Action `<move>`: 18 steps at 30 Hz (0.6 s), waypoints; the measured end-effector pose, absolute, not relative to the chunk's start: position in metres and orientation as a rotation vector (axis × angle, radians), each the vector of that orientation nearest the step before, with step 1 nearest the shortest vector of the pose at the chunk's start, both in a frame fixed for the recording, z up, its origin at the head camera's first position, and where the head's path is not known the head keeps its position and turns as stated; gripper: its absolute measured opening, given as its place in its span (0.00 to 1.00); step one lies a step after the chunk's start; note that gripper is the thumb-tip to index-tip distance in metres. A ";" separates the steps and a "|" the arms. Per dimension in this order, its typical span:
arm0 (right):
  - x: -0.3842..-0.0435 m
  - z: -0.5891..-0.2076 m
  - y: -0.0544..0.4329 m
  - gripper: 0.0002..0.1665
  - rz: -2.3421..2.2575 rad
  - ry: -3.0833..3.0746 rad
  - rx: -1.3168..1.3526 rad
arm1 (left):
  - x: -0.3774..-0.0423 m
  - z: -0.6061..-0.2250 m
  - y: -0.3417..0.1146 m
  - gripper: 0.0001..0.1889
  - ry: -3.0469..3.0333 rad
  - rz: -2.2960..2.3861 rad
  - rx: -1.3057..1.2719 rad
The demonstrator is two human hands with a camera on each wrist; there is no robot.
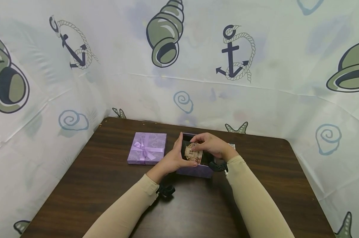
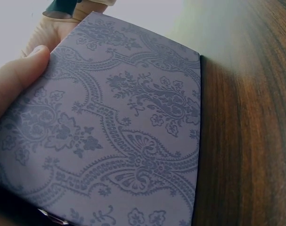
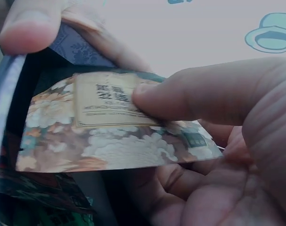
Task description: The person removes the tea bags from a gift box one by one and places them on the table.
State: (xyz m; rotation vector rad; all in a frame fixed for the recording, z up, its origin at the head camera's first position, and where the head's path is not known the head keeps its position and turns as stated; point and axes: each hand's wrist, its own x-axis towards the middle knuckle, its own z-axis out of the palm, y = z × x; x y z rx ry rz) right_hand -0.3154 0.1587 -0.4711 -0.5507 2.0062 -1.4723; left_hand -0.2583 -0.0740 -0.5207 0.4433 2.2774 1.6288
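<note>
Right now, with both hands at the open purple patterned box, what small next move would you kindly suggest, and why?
I would probably have the right hand ease the flat, floral-printed piece with a cream label slightly away from the wall of the box: its edge looks close enough to catch, the right hand pinches it, and the left hand grips the box.

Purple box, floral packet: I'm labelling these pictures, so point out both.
Purple box [image 2: 119, 120]: left wrist view, on its patterned side.
Floral packet [image 3: 115, 140]: right wrist view, on flowers below its label.
</note>
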 end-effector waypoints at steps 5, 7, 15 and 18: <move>-0.313 -0.473 0.158 0.12 -1.505 2.009 -0.553 | -0.259 -0.522 -0.074 0.82 2.278 1.639 0.451; -0.312 -0.475 0.158 0.12 -1.531 2.004 -0.561 | -0.259 -0.522 -0.074 0.82 2.285 1.637 0.455; -0.309 -0.484 0.161 0.19 -1.691 2.005 -0.594 | -0.259 -0.524 -0.075 0.81 2.295 1.642 0.448; -0.306 -0.485 0.161 0.21 -1.725 2.019 -0.605 | -0.259 -0.526 -0.076 0.79 2.301 1.635 0.458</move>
